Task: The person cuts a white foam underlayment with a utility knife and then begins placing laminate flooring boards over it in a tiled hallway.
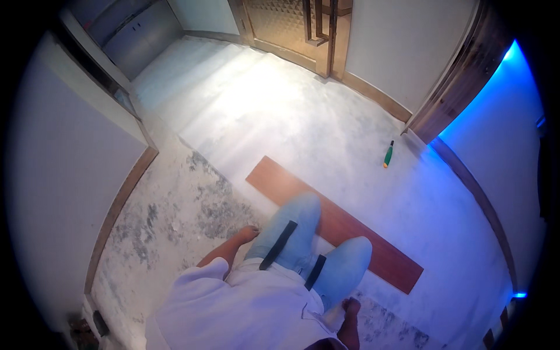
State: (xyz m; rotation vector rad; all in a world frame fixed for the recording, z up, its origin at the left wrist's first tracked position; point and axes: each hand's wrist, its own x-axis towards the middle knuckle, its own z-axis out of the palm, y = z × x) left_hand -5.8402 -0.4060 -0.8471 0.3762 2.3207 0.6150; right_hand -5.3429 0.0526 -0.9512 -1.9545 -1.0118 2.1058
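Observation:
Beside my left thigh hangs my left hand [249,233], its fingers curled with nothing visible in them. My right hand [352,304] is down by my right thigh, closed like a fist, and no object shows in it. A long reddish-brown wooden plank [376,254] lies flat and slanted on the floor, just beyond my knees and partly hidden by them. Neither hand touches it. Farther off to the right, a slim green tool [388,156] with a black end and an orange end lies on the floor; its exact kind is unclear.
Pale dusty floor [280,122] surrounds the plank, with dark rough patches [213,198] at left. A glazed wooden door [286,26] stands at the far side. White walls with wooden skirting [119,204] bound the left; blue light [484,99] glows along the right wall.

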